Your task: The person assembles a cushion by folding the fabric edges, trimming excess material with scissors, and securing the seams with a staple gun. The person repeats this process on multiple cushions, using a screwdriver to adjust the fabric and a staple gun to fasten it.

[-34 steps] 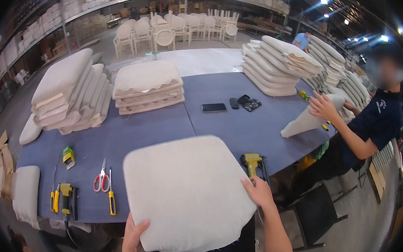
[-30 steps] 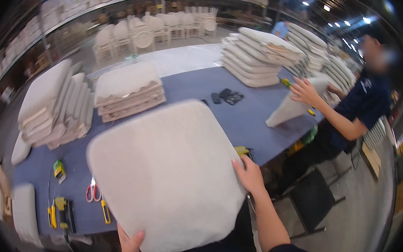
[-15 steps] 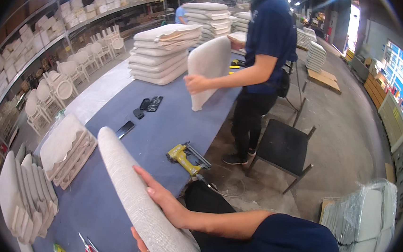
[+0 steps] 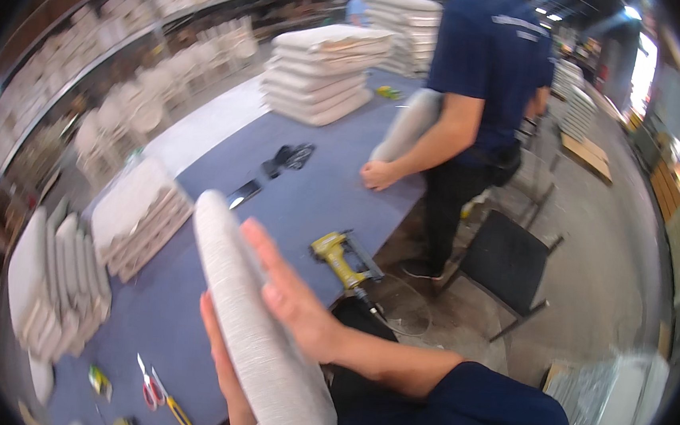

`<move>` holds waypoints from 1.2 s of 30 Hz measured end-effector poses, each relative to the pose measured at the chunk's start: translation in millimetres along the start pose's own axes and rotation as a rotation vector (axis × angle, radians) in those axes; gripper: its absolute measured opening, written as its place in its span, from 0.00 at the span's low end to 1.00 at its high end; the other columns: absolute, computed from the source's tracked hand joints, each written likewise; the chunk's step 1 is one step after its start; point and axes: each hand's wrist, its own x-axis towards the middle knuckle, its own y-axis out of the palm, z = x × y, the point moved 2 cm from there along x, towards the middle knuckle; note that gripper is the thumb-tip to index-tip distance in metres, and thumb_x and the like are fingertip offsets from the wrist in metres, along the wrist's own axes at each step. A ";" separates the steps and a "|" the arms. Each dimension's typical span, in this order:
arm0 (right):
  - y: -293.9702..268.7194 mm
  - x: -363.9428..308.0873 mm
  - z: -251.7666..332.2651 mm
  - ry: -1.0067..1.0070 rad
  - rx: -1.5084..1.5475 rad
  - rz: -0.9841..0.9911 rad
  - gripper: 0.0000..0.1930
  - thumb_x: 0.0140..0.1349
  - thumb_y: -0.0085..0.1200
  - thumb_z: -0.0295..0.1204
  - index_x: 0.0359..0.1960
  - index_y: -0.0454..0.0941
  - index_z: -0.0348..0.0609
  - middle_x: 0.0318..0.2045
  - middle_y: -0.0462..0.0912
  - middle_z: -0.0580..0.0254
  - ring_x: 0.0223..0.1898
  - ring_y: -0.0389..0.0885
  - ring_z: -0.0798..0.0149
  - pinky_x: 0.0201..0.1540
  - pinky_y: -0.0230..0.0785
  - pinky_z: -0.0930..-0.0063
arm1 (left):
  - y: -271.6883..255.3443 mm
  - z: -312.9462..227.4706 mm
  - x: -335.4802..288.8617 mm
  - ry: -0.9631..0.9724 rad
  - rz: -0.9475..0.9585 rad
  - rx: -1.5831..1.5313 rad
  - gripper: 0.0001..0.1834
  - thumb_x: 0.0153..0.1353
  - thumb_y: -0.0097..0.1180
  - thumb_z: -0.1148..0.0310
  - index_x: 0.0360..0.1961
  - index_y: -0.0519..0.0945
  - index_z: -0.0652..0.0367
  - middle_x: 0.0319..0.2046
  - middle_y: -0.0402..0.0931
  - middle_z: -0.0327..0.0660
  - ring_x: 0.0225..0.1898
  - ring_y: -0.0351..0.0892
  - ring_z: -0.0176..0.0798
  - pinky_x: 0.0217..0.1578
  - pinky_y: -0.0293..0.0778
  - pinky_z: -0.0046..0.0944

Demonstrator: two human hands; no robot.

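Note:
An upholstered light grey seat cushion (image 4: 254, 341) stands on edge, tilted, between my hands. My left hand (image 4: 221, 355) supports its left face, fingers extended along the fabric and partly hidden behind the cushion. On the opposite face, my right hand (image 4: 296, 309) is flat with its fingers straight; whether the whole palm touches cannot be told. A yellow staple gun (image 4: 344, 259) with a hose lies on the blue-grey tabletop (image 4: 276, 215) beyond my right hand. Red-handled scissors (image 4: 149, 385) and a yellow-handled cutter (image 4: 173, 403) rest nearer, left of the cushion.
Folded covers (image 4: 136, 216) and upright cushions (image 4: 55, 286) stand at the table's left. A phone (image 4: 244, 194) and black cases (image 4: 290, 159) lie farther back, before a cushion stack (image 4: 319, 75). Across the right edge, a co-worker (image 4: 487, 72) holds another cushion (image 4: 411, 126) near a black chair (image 4: 504, 261).
My left hand shows farther up the cushion, and my right hand's fingers have straightened and lifted somewhat. The co-worker has lowered and tilted their cushion. The whole view has shifted.

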 end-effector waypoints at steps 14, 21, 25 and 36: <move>21.4 45.4 -19.1 0.077 0.149 -0.030 0.42 0.86 0.31 0.52 0.89 0.41 0.35 0.90 0.38 0.43 0.91 0.31 0.47 0.89 0.25 0.54 | 9.6 -3.9 82.6 0.002 0.025 0.123 0.46 0.84 0.39 0.47 0.91 0.40 0.58 0.90 0.39 0.54 0.89 0.42 0.53 0.85 0.44 0.49; 46.9 14.8 -51.6 0.166 0.152 -0.016 0.45 0.85 0.30 0.58 0.89 0.41 0.33 0.89 0.39 0.39 0.90 0.33 0.44 0.89 0.28 0.52 | -12.9 -5.0 76.7 0.041 -0.030 0.060 0.49 0.80 0.38 0.41 0.90 0.41 0.58 0.89 0.40 0.54 0.89 0.43 0.54 0.85 0.43 0.50; 57.5 -18.3 -82.9 0.222 0.151 -0.026 0.46 0.85 0.27 0.59 0.89 0.41 0.32 0.89 0.40 0.40 0.90 0.35 0.44 0.89 0.29 0.52 | -19.9 -8.7 65.5 0.020 -0.086 0.074 0.53 0.77 0.38 0.34 0.90 0.42 0.56 0.89 0.42 0.55 0.89 0.44 0.54 0.85 0.44 0.52; 61.2 -133.8 -181.7 0.422 0.087 -0.105 0.39 0.87 0.29 0.48 0.88 0.43 0.31 0.89 0.44 0.41 0.90 0.38 0.47 0.89 0.30 0.56 | -2.8 -86.3 8.6 -0.003 -0.006 0.467 0.66 0.58 0.67 0.39 0.89 0.50 0.57 0.88 0.45 0.60 0.89 0.46 0.60 0.84 0.48 0.57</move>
